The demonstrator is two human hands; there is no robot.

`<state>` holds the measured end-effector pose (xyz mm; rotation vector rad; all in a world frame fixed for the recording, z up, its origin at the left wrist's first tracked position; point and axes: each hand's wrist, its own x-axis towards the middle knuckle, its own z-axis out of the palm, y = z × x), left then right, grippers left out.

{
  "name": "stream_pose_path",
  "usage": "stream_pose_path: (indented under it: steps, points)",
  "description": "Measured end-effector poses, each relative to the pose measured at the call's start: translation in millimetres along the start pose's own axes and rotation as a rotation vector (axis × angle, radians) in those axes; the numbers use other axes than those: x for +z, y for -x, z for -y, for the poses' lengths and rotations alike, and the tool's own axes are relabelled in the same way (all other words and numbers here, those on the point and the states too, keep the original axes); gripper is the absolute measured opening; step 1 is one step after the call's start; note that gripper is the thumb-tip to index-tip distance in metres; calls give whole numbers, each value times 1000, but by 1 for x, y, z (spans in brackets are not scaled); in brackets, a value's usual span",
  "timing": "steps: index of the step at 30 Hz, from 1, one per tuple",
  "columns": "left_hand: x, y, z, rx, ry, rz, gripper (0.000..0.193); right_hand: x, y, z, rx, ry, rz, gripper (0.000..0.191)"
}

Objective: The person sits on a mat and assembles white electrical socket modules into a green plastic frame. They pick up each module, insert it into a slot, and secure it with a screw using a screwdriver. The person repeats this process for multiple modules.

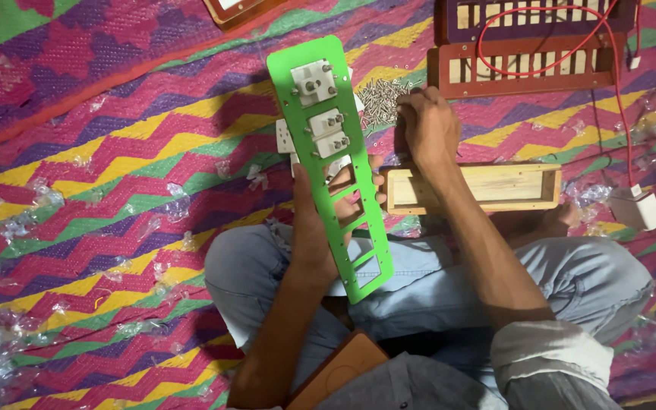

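The left hand [314, 220] gripped the green slotted panel [333, 163] upright over the lap, three white switch modules [320, 102] seated. The right hand [428, 125] pinched at the screw pile [380, 97] on the mat; fastening seemed underway, needing one screw singled out.

One green panel, three switch modules, two hands

On the green panel [331, 163] sit three white switch modules [329, 121], with four empty cut-outs below them. Right of the panel: one pile of screws [380, 99], too many to count, one open wooden box [474, 187], two red slatted frames [521, 70]. Two hands: left hand [314, 216], right hand [428, 125].
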<state>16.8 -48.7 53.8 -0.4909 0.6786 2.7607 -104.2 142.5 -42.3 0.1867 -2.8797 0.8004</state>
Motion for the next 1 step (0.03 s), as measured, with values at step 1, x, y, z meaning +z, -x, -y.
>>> stream_pose_path:
  steps: [1]
  points:
    - [0,0,0,9,-8,3,80,1,0,-1,16,4,9,9]
